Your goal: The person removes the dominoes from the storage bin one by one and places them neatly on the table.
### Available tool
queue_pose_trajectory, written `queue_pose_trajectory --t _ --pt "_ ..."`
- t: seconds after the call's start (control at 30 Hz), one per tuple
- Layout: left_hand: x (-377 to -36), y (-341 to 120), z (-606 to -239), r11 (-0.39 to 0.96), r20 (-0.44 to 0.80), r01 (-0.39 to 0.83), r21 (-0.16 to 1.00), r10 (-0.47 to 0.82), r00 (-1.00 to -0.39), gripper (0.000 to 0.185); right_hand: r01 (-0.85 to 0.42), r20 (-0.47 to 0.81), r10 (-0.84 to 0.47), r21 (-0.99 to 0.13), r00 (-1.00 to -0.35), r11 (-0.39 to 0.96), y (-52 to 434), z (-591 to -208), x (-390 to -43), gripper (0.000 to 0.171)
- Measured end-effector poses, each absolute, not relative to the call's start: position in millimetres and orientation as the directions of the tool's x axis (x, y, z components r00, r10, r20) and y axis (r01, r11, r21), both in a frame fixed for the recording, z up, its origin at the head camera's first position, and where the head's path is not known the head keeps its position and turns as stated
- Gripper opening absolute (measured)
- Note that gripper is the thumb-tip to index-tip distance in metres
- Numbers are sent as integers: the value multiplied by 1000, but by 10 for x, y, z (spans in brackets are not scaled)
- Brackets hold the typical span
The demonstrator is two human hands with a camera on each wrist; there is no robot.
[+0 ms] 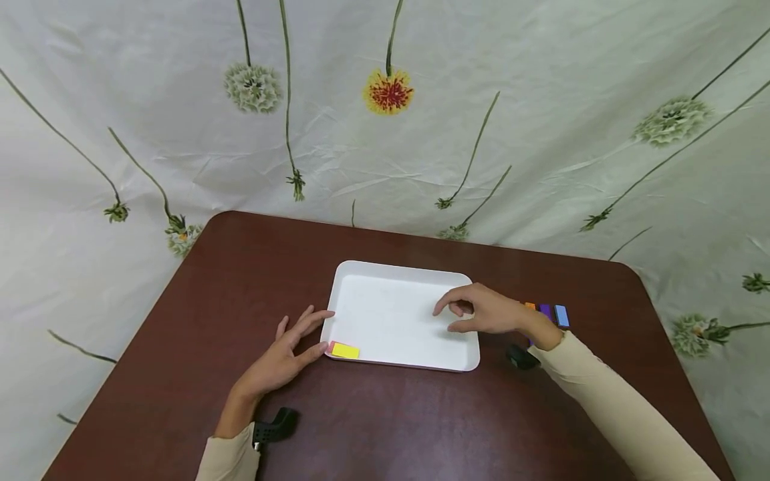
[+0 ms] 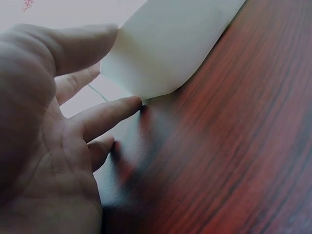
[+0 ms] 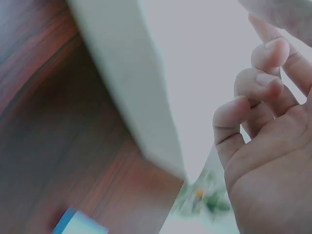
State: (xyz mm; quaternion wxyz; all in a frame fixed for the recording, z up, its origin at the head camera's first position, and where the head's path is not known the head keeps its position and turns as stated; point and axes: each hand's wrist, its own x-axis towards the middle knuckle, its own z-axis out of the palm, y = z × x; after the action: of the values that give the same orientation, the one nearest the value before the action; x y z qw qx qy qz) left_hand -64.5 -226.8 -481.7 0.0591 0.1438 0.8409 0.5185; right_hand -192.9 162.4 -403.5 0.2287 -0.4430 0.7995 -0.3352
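Left hand [image 1: 283, 357] lies flat on the brown surface [image 1: 198, 347], palm down, forearm angling in from the near edge. Its fingers are straight and spread, and the fingertips reach the near left corner of the white tray [image 1: 397, 274]. The left wrist view confirms it: one fingertip [image 2: 129, 105] touches the tray's rounded corner [image 2: 161, 58]. Nothing is held there; the grip is wide apart and relaxed.

Right hand [image 1: 481, 310] hovers over the right part of the tray, arm in a cream sleeve [image 1: 607, 394] coming in from the right. The fingers [image 3: 253, 92] are bent downward, tips close together near the thumb, and the right wrist view shows them loosely curled with nothing between them. Whether they touch the tray floor, I cannot tell.

In the tray's near left corner sits a yellow block [image 1: 345, 350] with a pink block [image 1: 330, 347] just beside it, close to the left fingertips. Off the tray, behind the right wrist, a row of blocks rests on the surface: orange [image 1: 530, 306], purple [image 1: 545, 310], blue [image 1: 561, 315], side by side.

A flower-printed cloth [image 1: 385, 133] hangs behind.
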Motion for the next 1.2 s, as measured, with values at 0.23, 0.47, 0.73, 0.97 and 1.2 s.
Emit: queue_pose_trajectory --t 0.23,0.47,0.73,0.97,1.2 --pt "-639 -2275 -4816 416 57 189 889 309 -949 54 -546 -143 -920 -767 -365 336 1014 -4082 -1970 27" --pt "-640 -2251 -4816 427 41 171 888 298 -954 55 -477 -216 -950 -825 -227 302 592 -4196 -1958 32" --pt "-650 -2282 -4818 439 48 182 880 297 -954 55 -353 -282 -949 -882 -138 314 276 -4346 -2057 43" --pt "-654 -2293 -4809 438 50 186 880 304 -951 54 -323 -303 -951 -896 -57 305 22 -4402 -2049 51" --pt "-661 -2282 -4824 429 58 196 882 314 -948 52 -367 -304 -953 -886 -2 284 -123 -4424 -1979 56"
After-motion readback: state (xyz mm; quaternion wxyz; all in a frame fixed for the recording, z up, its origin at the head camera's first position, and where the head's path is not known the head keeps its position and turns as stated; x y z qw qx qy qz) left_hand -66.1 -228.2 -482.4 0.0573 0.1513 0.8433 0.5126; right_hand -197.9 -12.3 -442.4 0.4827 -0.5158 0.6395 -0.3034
